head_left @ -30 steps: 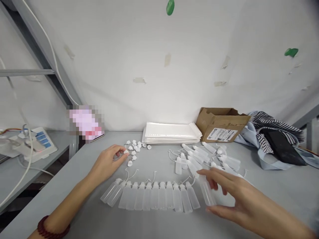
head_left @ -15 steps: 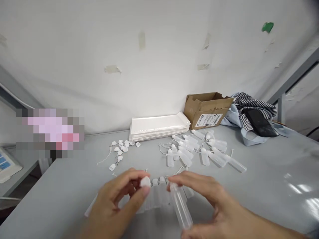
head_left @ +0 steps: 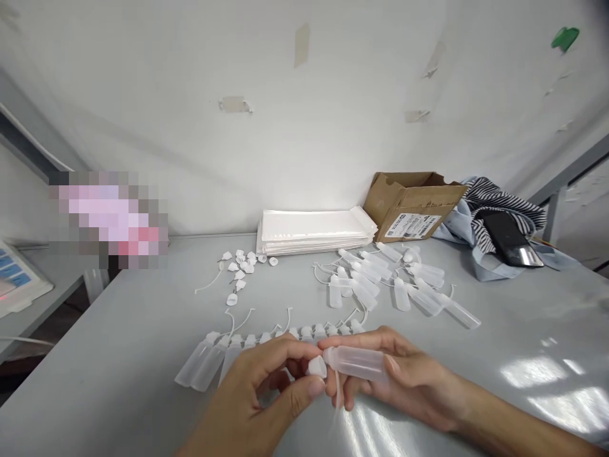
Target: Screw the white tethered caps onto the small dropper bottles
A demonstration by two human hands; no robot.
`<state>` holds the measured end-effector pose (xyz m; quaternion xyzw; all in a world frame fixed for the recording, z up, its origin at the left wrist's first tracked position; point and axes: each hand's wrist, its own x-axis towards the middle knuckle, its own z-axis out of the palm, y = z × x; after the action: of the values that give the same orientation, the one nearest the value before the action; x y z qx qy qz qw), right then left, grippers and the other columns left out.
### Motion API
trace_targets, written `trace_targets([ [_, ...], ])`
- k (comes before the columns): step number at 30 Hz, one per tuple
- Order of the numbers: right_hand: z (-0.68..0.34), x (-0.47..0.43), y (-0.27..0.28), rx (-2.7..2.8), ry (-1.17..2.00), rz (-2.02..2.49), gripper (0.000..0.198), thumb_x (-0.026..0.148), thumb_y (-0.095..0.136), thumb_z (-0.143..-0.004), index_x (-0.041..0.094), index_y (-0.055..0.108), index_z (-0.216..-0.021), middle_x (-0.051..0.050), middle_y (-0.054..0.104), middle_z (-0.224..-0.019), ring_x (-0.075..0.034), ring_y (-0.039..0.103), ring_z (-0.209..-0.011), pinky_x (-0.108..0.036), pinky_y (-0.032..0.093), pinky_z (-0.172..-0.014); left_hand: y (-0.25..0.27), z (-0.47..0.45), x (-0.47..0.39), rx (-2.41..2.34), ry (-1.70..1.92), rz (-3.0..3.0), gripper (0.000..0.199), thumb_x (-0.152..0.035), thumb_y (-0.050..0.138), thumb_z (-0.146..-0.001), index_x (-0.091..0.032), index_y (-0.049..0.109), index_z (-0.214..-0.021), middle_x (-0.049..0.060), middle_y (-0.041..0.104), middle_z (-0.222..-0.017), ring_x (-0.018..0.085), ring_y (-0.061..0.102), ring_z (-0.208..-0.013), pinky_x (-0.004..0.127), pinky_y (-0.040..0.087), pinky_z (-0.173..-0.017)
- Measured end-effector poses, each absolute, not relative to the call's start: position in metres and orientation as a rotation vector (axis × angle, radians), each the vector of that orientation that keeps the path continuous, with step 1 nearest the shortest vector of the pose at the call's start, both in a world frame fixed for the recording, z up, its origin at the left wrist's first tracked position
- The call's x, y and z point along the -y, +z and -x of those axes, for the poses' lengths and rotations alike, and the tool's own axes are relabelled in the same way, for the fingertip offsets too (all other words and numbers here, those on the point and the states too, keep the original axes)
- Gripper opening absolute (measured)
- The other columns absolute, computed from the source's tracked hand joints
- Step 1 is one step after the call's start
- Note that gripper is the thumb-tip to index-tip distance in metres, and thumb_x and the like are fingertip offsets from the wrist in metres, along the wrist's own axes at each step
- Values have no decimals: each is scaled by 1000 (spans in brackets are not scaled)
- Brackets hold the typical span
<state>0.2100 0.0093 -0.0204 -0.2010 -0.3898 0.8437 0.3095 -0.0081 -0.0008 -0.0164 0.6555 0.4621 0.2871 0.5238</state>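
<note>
Pinched between the thumb and fingers of my left hand (head_left: 271, 393) is a small white cap (head_left: 317, 367). My right hand (head_left: 404, 374) is closed around a translucent plastic bottle (head_left: 356, 364), which lies nearly level with its neck pointing left at the cap. Cap and neck are very close; whether they touch I cannot tell. A thin pale strap (head_left: 338, 387) hangs below the bottle's neck. Behind my left hand, a row of similar bottles (head_left: 205, 365) lies side by side on the grey table, partly hidden by my fingers.
More loose bottles (head_left: 364, 289) lie at the back right. Several white caps (head_left: 240, 284) are scattered at the back left. Against the wall are a stack of white padded envelopes (head_left: 314, 231), a cardboard box (head_left: 413, 206), and a black phone (head_left: 509, 238) on striped cloth.
My right hand has turned the bottle from slanting downward to nearly level. My two hands have come together, bringing the cap up to the neck. The camera view has shifted.
</note>
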Motion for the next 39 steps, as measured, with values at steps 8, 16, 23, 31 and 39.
trace_targets([
  [8, -205, -10, -27, 878, 2298, 481, 48, 46, 55, -90, 6, 65, -115, -16, 70, -96, -17, 69, -80, -25, 49, -75, -16, 6, -3, -975, 604, -1282, 27, -44, 59, -83, -19, 67, -90, 0, 60, -74, 12, 51, -66, 19, 43, -55],
  [16, -205, -13, -26, 1056, 2224, 484, 41, 39, 39, -99, 10, 59, -120, -18, 71, -97, -22, 72, -79, -34, 49, -80, -20, 2, 2, -913, 731, -1200, 21, -38, 60, -85, -19, 66, -89, 0, 65, -70, 10, 54, -60, 19, 47, -56],
  [23, -206, -17, -26, 1155, 2118, 570, 37, 32, 39, -100, 10, 62, -118, -14, 74, -86, -16, 72, -66, -28, 51, -71, -14, 5, 0, -997, 769, -1242, 17, -34, 59, -85, -19, 66, -87, -1, 65, -66, 11, 58, -61, 21, 49, -64],
  [31, -206, -14, -21, 1359, 2071, 754, 48, 43, 33, -100, 8, 66, -93, -13, 74, -79, -15, 69, -53, -29, 50, -68, -9, -1, 6, -1114, 829, -1221, 16, -37, 62, -82, -21, 67, -87, -4, 63, -64, 11, 59, -63, 18, 48, -64],
  [39, -208, -11, -19, 1330, 2106, 846, 44, 50, 38, -96, 13, 57, -85, -8, 72, -71, -14, 67, -49, -25, 46, -62, -7, 3, 4, -1145, 768, -1420, 17, -37, 61, -82, -23, 68, -88, -3, 65, -73, 12, 61, -68, 17, 48, -64],
])
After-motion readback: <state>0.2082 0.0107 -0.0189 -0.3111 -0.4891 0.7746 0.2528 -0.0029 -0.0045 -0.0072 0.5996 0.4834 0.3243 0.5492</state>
